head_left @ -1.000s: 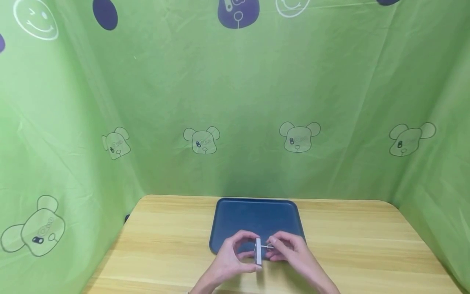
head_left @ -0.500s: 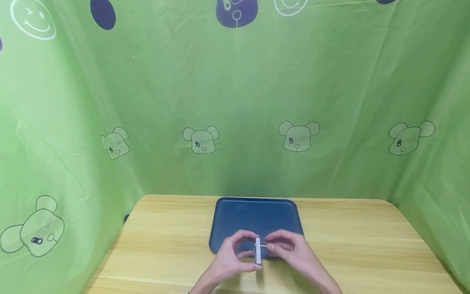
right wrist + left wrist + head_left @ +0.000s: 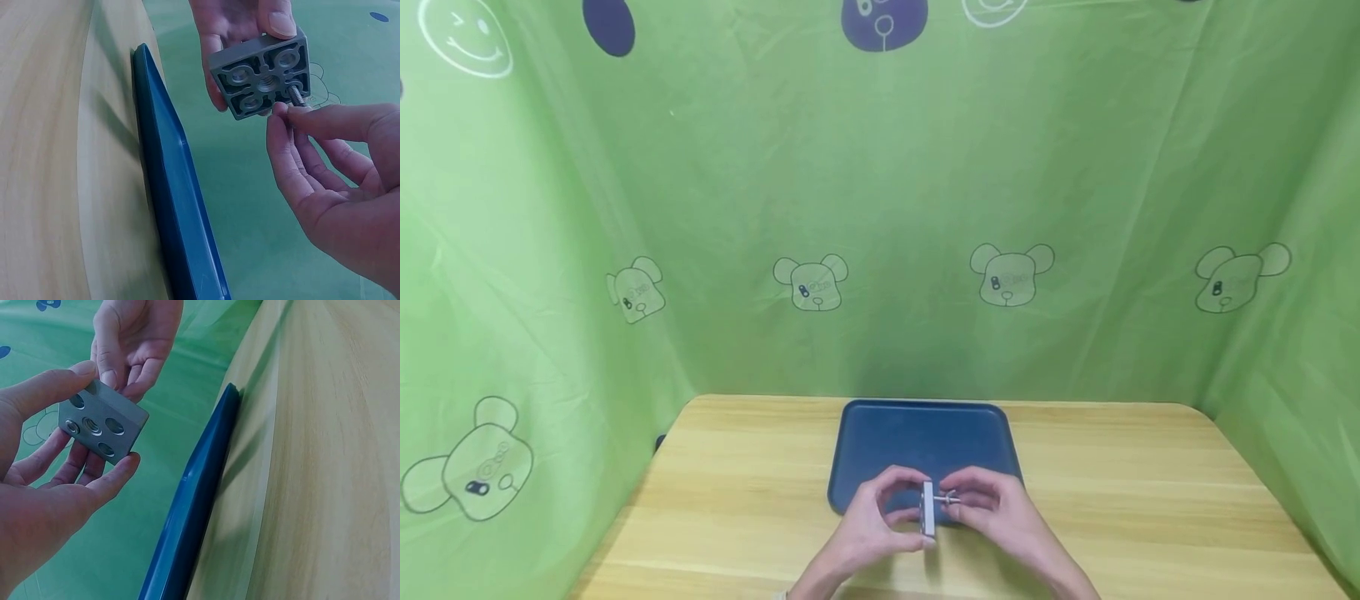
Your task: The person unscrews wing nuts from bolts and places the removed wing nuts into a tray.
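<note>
A grey square block (image 3: 94,419) with several round holes stands on edge between the hands. My left hand (image 3: 868,525) grips it by its edges, thumb on one side and fingers on the other. In the right wrist view the block (image 3: 253,69) shows its ribbed, recessed face, and a threaded screw (image 3: 295,95) sits at one corner hole. My right hand (image 3: 344,181) pinches the outer end of that screw between thumb and fingers. From the head view, the screw (image 3: 943,499) sticks out to the right of the block, towards my right hand (image 3: 1000,517).
A blue tray (image 3: 925,433) lies on the wooden table (image 3: 752,467), beyond and partly beneath the raised hands. Green printed cloth (image 3: 910,167) hangs behind the table and at both sides.
The right hand's fingers have shifted around the screw's outer end, and more of that end shows than half a second ago. My left hand keeps its grip on the block.
</note>
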`<state>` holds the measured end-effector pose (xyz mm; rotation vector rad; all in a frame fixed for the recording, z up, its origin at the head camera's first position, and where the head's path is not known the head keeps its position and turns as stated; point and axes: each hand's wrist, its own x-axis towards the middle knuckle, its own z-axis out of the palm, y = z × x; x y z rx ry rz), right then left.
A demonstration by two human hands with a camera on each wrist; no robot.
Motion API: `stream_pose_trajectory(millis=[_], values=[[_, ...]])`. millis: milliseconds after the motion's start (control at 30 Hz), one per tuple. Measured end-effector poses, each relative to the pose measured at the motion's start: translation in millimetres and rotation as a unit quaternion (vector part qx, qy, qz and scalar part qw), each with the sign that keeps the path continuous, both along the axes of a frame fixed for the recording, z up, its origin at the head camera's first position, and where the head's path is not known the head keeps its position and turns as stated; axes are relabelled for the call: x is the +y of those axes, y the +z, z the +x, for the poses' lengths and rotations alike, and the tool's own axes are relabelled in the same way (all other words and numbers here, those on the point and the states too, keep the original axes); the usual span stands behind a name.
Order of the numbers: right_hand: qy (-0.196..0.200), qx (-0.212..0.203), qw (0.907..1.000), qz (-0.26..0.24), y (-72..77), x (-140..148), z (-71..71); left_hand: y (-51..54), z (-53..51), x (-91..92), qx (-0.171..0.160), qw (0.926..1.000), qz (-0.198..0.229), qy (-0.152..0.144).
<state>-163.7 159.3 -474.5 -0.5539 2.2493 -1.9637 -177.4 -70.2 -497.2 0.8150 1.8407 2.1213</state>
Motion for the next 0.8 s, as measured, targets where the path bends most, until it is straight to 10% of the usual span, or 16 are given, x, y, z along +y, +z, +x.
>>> stream_pose_trajectory(millis=[433, 800], values=[[0.018, 0.020, 0.9996, 0.005, -0.8, 0.5, -0.2, -0.1, 0.0, 0.4, -0.003, 1.0000, -0.001, 0.003], [-0.022, -0.051, 0.9981, -0.025, 1.1, -1.3, -1.4, -0.6, 1.0, 0.8, -0.002, 1.0000, -0.003, 0.005]])
